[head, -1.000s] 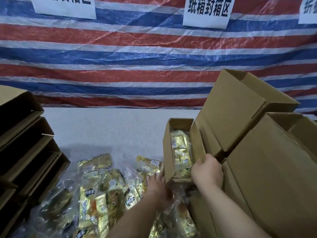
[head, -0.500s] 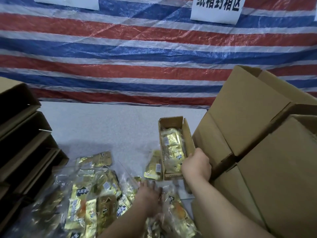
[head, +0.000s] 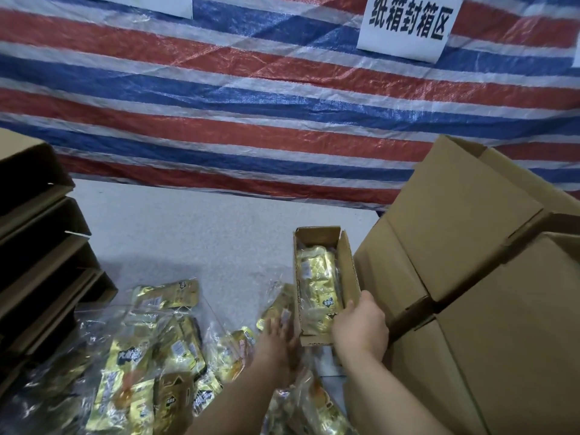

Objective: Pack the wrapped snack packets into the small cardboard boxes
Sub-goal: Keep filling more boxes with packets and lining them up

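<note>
At the far left a stack of empty open cartons (head: 40, 246) stood on edge, well apart from the work. Next came the loose heap of gold-foil snack packets (head: 150, 356) spread over the grey tabletop (head: 188, 240), some inside clear plastic bags. Nearest the box, one gold packet (head: 277, 309) lay just beside its left wall, long axis running roughly away from the person and parallel to the box.

The left hand (head: 277, 343) reached flat toward that packet, its fingers (head: 276, 326) stretched out and blurred; they appeared to touch the packet's near end, holding nothing yet, though the blur made contact uncertain. This hand was plainly the nearer one to the packet, which lay just ahead of its fingertips.

To the right, the small cardboard box (head: 323, 287) stood open-topped, long axis also pointing away, with gold packets already lying lengthwise inside. The right hand (head: 361, 326) gripped its near right corner, fingers curled over the wall, steadying it. Further right, large cardboard cartons (head: 470, 277) crowded against the box. The packet probably needed only a short lift rightward over the left wall.
</note>
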### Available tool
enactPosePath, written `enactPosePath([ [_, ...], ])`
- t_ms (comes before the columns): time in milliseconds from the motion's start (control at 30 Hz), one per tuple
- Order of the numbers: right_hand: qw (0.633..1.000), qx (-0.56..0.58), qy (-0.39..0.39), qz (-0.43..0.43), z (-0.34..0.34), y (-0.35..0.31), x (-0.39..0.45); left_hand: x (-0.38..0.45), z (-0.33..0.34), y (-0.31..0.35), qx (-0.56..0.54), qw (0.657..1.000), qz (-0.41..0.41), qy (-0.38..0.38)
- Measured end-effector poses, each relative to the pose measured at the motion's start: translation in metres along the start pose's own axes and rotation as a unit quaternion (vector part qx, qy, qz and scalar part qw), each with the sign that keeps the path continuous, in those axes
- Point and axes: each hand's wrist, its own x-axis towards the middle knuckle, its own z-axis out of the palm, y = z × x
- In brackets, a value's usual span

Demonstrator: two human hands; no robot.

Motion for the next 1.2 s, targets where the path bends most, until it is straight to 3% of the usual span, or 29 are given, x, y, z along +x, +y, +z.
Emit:
enactPosePath([
  [133, 1.000, -0.016, 0.007, -0.010, 0.005, -0.004, 0.013, 0.001, 0.010, 0.001, -0.090, 0.992, -0.081, -0.026],
  [233, 0.999, -0.045, -0.021, 0.007, 0.015, -0.002, 0.018, -0.007, 0.013, 0.003, -0.066, 0.989, -0.114, -0.073],
  [567, 0.986, -0.109, -0.125, 0.034, 0.059, 0.026, 0.026, -0.024, 0.017, 0.007, 0.010, 0.988, -0.114, -0.103],
  [767, 0.987, -0.094, -0.130, 0.007, 0.065, 0.031, 0.035, -0.034, 0.011, 0.011, -0.036, 0.988, -0.103, -0.106],
  [833, 0.985, -0.125, -0.115, -0.024, 0.067, 0.034, 0.031, -0.037, 0.008, 0.013, -0.065, 0.987, -0.093, -0.115],
  [933, 0.970, -0.149, -0.041, -0.185, 0.066, 0.035, 0.026, -0.040, 0.003, 0.014, -0.099, 0.984, -0.084, -0.120],
  [967, 0.959, -0.145, -0.046, -0.240, 0.066, 0.035, 0.024, -0.042, 0.002, 0.014, -0.107, 0.984, -0.082, -0.120],
  [1033, 0.927, -0.174, -0.131, -0.306, 0.070, 0.033, 0.016, -0.050, 0.001, 0.013, -0.114, 0.984, -0.077, -0.111],
  [1133, 0.892, -0.268, -0.241, -0.273, 0.070, 0.039, 0.007, -0.068, -0.002, 0.011, -0.125, 0.986, -0.063, -0.085],
  [1200, 0.897, -0.282, -0.222, -0.259, 0.066, 0.042, 0.011, -0.079, -0.007, 0.009, -0.148, 0.987, -0.041, -0.049],
])
